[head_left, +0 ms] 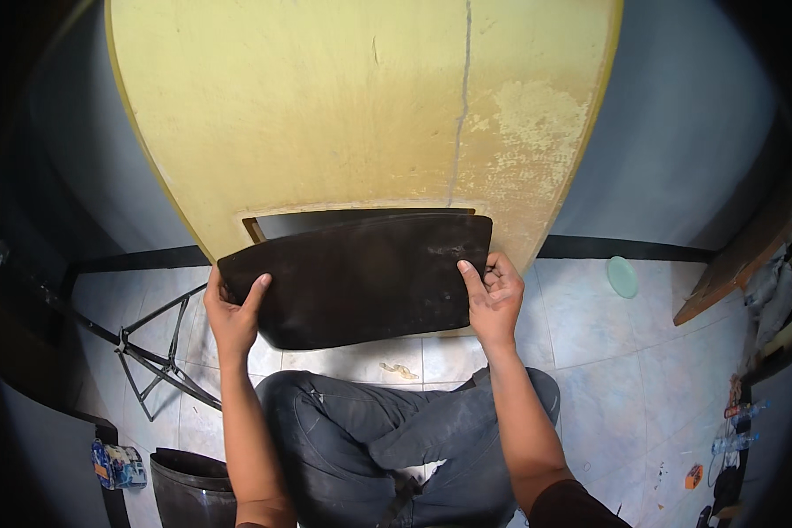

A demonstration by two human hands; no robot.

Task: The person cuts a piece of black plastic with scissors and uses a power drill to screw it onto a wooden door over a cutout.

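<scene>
A dark, flat panel with rounded corners point(356, 286) is held upright and slightly tilted between my hands. My left hand point(238, 308) grips its left end, thumb on the front face. My right hand point(497, 299) grips the right end the same way, fingers curled round the edge. Behind the panel stands a large yellow board point(326, 114) with worn paint and a thin grey vertical line. A rectangular opening point(326, 220) in it shows above the panel's top edge; the panel hides most of it.
A black metal stand point(150, 352) lies at left on the tiled floor point(598, 370), near a black bucket point(185, 488) and a patterned packet point(119, 466). At right are a green dish point(622, 276), a wooden board point(722, 255) and clear bottles point(739, 440). My crossed legs are below.
</scene>
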